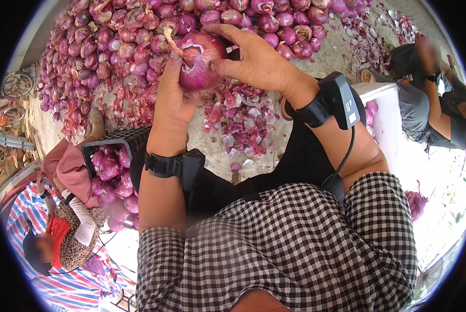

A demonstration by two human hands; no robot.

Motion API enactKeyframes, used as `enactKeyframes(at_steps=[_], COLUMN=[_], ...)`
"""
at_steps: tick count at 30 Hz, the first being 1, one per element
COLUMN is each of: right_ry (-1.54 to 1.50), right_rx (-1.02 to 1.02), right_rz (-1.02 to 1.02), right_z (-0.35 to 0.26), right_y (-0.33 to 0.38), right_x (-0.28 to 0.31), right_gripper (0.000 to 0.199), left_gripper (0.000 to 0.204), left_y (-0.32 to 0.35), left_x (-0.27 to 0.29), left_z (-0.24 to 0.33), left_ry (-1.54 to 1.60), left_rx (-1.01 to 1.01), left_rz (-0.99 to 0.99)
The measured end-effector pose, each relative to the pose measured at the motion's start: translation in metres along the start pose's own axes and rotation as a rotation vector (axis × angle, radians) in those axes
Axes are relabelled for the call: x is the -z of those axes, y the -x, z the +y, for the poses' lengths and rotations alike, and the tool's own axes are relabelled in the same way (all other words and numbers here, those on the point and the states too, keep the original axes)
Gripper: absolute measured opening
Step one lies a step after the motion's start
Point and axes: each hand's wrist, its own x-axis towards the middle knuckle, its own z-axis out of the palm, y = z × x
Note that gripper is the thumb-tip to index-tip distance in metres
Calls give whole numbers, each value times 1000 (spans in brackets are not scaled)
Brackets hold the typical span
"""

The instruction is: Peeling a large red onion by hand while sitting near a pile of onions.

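At the far left a person in a leopard-print top sits low on a striped blue, red and white sheet. Just to the right of this person stands a black plastic crate filled with peeled red onions.

Further right comes the left hand. It holds a big red onion from the left side and from below, with the thumb pressed on the top near the dry stem (the stem points up and to the left). A black strap with a small black box sits on the left wrist.

The onion is held in the air between both hands, above the ground and in front of a large pile of red onions that fills the upper part of the view.

The right hand covers the onion from the right and from above; its fingers curl over the top and the thumb touches the skin at the side. So both hands are together, closed on the same onion. The right wrist carries a black strap with a black device and a cable.

Under the hands, loose onion skins lie scattered on the concrete ground. The sleeves are black-and-white checked.

At the far right another person in grey clothes sits beside a white container.
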Motion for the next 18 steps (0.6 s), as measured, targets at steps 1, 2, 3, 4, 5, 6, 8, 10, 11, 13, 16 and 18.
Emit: enactKeyframes(at_steps=[1,2,3,4,5,6,8,10,11,13,16,18], right_ry=[10,20,29,-9,-45,-81,-47,87,206,297,255,288], right_rx=[17,35,52,64,75,86,166,282,356,439,459,467], right_rz=[12,24,36,43,51,58,85,142,186,225,236,271], right_z=[1,3,4,3,2,1,4,5,5,5,8,8], right_y=[-1,-2,-3,-2,-2,-1,-1,-2,-2,-3,-3,-2], right_x=[-1,-3,-3,-4,-4,-4,-6,-7,-6,-6,-8,-7], right_gripper=[64,63,63,61,59,57,50,44,41,36,33,31], left_gripper=[50,50,50,50,50,49,49,48,48,47,45,56], left_y=[1,1,1,2,1,0,-3,-6,-8,-10,-9,-5], left_x=[-1,-2,-2,-3,-3,-2,0,3,4,6,5,-3], left_z=[1,1,2,2,1,0,-1,-2,-2,-2,1,4], left_ry=[20,28,37,46,54,63,61,41,0,-82,-111,-221], left_rx=[8,10,11,13,14,14,-1,-32,-54,-97,-96,-187], left_rz=[40,34,27,21,27,34,39,36,33,27,6,46])
